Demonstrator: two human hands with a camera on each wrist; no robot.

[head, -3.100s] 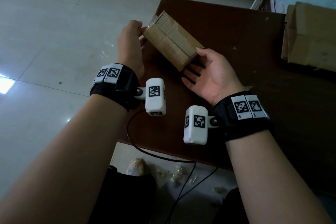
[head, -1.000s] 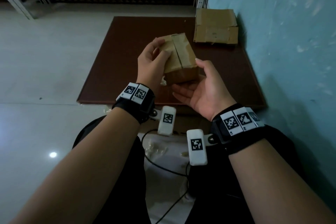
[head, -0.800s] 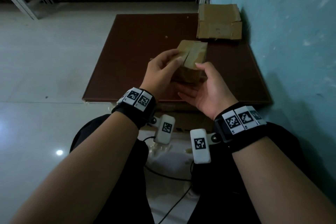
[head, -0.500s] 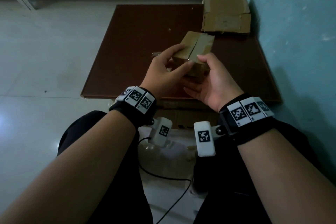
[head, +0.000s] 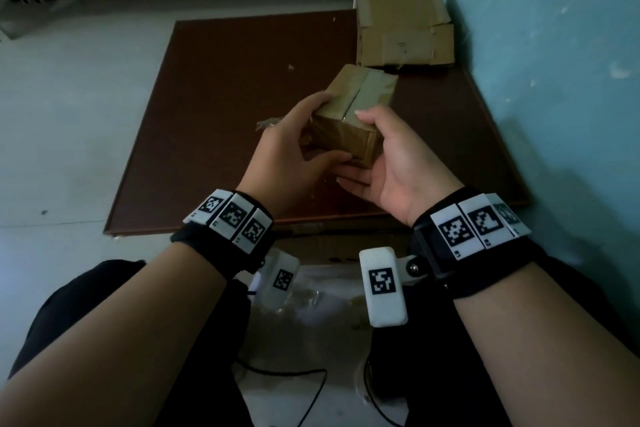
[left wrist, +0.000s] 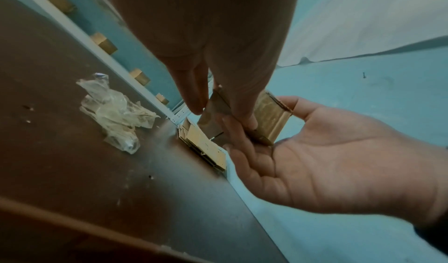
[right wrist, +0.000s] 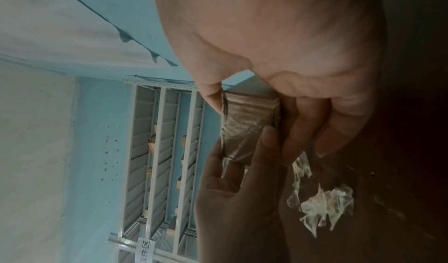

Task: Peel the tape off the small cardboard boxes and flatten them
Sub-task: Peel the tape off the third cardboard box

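A small brown cardboard box (head: 356,104) with glossy tape over it and a slit along its top seam is held above the table between both hands. My left hand (head: 294,139) grips its left side, fingers on the top edge and thumb at the near end. My right hand (head: 391,156) cups it from the right, thumb at the seam's near end, fingers underneath. The left wrist view shows the box (left wrist: 271,117) lying on the right hand (left wrist: 327,161). The right wrist view shows the taped near face of the box (right wrist: 247,125).
The dark brown table (head: 225,87) stands against a teal wall (head: 540,45). A stack of flattened cardboard (head: 405,28) lies at its back right corner. A crumpled wad of clear tape (left wrist: 114,112) lies on the table left of the hands. Metal shelving (right wrist: 164,152) stands beyond.
The box has turned and come closer to me, end-on. My left thumb has moved to its near end and my right thumb onto the seam. Both hands have kept hold.
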